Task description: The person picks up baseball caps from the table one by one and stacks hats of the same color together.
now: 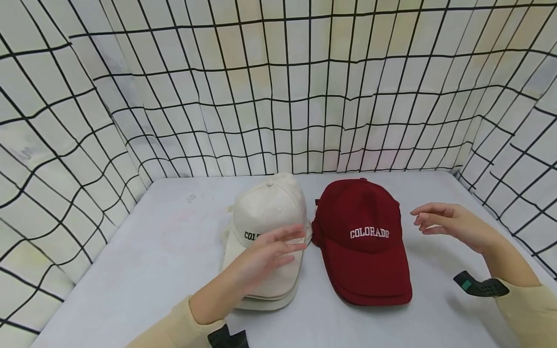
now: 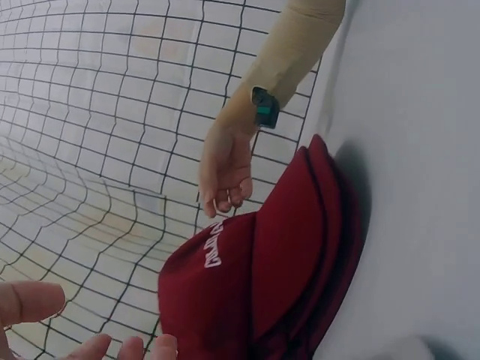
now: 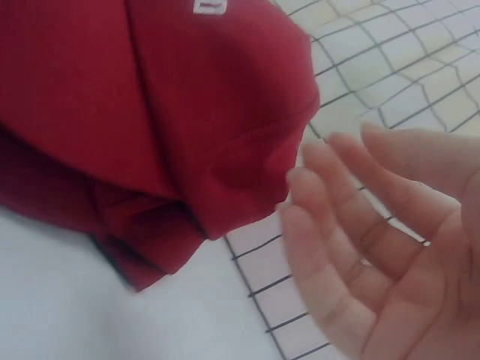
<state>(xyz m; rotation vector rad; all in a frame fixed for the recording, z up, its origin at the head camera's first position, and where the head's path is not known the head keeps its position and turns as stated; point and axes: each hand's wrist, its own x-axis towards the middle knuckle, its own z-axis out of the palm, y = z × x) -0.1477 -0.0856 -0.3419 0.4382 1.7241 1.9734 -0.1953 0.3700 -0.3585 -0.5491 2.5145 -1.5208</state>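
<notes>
A stack of dark red baseball caps (image 1: 363, 212) with white COLORADO lettering lies on the table, brims toward me. Left of it is a stack of cream baseball caps (image 1: 270, 203), its lettering partly covered by my left hand. That left hand (image 1: 274, 249) hovers over the cream caps, fingers extended and slightly blurred, holding nothing. My right hand (image 1: 448, 222) is raised to the right of the red caps, fingers loosely bent and holding nothing. In the right wrist view, the fingertips (image 3: 304, 176) are close beside the side of the red caps (image 3: 232, 112).
A white table (image 1: 174, 232) bears both stacks. Black grid netting (image 1: 300, 96) over pale walls rises behind it and along the left and right sides. A black band (image 1: 480, 285) sits on my right wrist, another (image 1: 228, 337) on my left.
</notes>
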